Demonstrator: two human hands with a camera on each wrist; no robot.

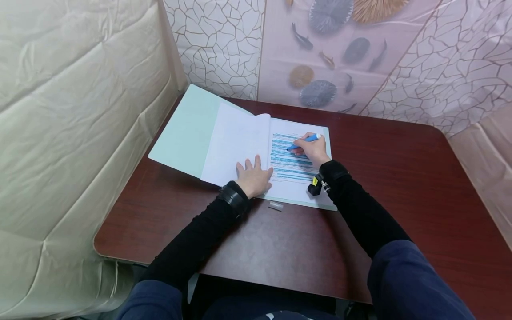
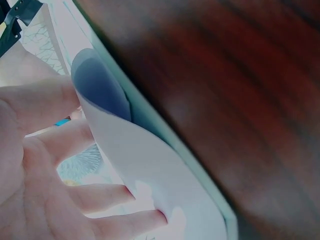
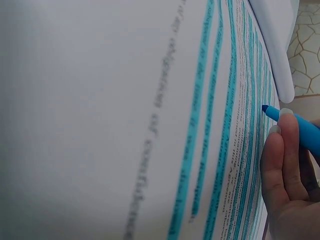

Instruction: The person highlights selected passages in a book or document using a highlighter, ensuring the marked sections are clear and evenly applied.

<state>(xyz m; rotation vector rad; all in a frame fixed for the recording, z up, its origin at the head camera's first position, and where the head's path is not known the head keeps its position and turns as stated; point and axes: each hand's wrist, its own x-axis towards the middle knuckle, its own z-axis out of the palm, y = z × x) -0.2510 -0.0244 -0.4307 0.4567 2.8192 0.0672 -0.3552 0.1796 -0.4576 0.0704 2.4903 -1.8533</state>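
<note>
My right hand [image 1: 314, 149] pinches a blue highlighter [image 1: 305, 141], its dark tip down at a printed page [image 1: 296, 186] striped with blue highlighted lines. In the right wrist view the tip of the highlighter [image 3: 267, 110] meets the text close to the far stripes. My left hand [image 1: 254, 178] rests with spread, straight fingers on the blank left page [image 1: 238, 142], near the fold. Under those fingers, the left wrist view shows the blank sheet [image 2: 135, 145] curling up at the fold. Both pages lie in an opened pale green folder [image 1: 186, 129].
A small clear piece [image 1: 276, 206] lies on the brown table [image 1: 280, 240] just below the folder. The folder's left cover reaches the table's left edge, beside a cream cloth wall [image 1: 80, 133]. Patterned cloth [image 1: 224, 49] hangs behind the table.
</note>
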